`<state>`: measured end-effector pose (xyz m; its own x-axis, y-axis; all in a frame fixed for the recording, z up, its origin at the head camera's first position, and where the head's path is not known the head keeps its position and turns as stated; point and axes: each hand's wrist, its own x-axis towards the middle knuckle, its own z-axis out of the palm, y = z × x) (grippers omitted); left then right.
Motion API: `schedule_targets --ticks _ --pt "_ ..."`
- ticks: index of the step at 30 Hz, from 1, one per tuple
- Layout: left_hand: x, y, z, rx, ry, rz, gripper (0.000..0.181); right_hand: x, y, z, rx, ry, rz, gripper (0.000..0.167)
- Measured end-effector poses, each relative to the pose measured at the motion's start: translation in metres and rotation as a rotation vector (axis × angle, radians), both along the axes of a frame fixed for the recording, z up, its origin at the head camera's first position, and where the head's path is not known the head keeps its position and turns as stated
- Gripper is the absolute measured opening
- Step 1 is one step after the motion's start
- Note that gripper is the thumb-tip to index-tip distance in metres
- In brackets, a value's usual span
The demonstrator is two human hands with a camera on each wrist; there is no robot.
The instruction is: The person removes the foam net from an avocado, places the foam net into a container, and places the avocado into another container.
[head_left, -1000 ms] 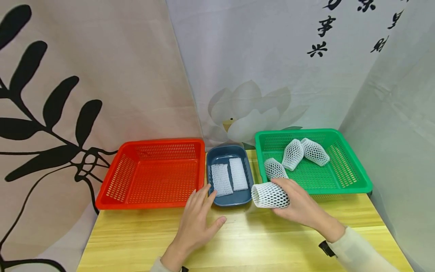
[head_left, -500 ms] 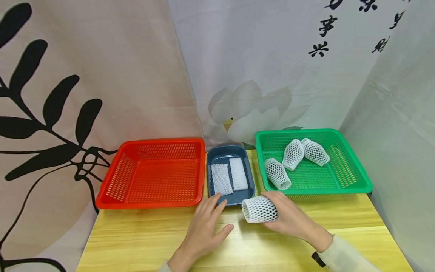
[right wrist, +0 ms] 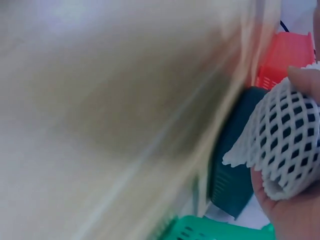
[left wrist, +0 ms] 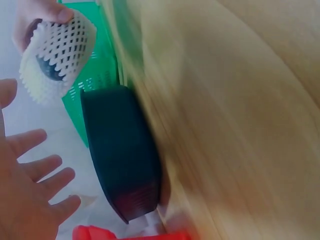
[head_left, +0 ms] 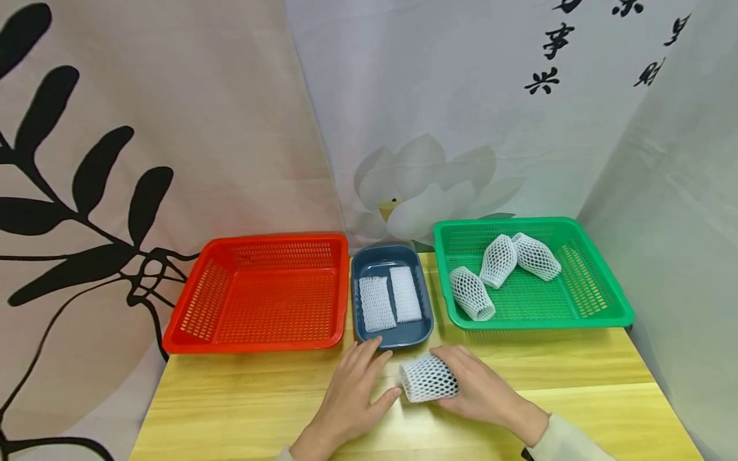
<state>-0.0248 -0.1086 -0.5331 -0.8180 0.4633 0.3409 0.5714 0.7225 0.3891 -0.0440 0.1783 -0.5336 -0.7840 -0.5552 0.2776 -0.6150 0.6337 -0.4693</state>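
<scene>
My right hand (head_left: 481, 397) grips a white foam net sleeve (head_left: 429, 379) above the table, its wide end pointing left. A dark patch shows inside that sleeve in the left wrist view; what it is I cannot tell. My left hand (head_left: 352, 394) is just left of the sleeve, apart from it, fingers spread and holding nothing. Beyond the hands, a dark blue basket (head_left: 412, 335) contains two flat white foam nets (head_left: 377, 304). At the right, several plumper white net sleeves (head_left: 471, 294) lie in a green basket (head_left: 533, 323).
A red basket (head_left: 256, 347) stands on the wooden table (head_left: 242, 403) left of the blue one. The three baskets line the table's far side, in front of a printed cloth backdrop (head_left: 230, 115). Another cloth (head_left: 680, 224) hangs at the right.
My right hand has carried the net sleeve from the green basket's front edge leftward and nearer to me. My left hand has shifted right and back from the blue basket.
</scene>
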Motion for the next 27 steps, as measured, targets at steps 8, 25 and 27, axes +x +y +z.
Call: schedule_targets --ticks 8,25,27 --pt "0.001 0.003 -0.003 -0.017 -0.014 -0.011 0.055 0.004 -0.005 -0.010 0.021 -0.026 -0.006 0.089" --pt "0.004 0.005 -0.012 -0.075 -0.027 -0.011 0.037 0.007 -0.010 -0.026 0.051 -0.130 -0.034 0.091" --pt "0.004 0.004 -0.013 -0.077 -0.034 -0.013 0.036 0.007 -0.011 -0.027 0.051 -0.130 -0.036 0.091"
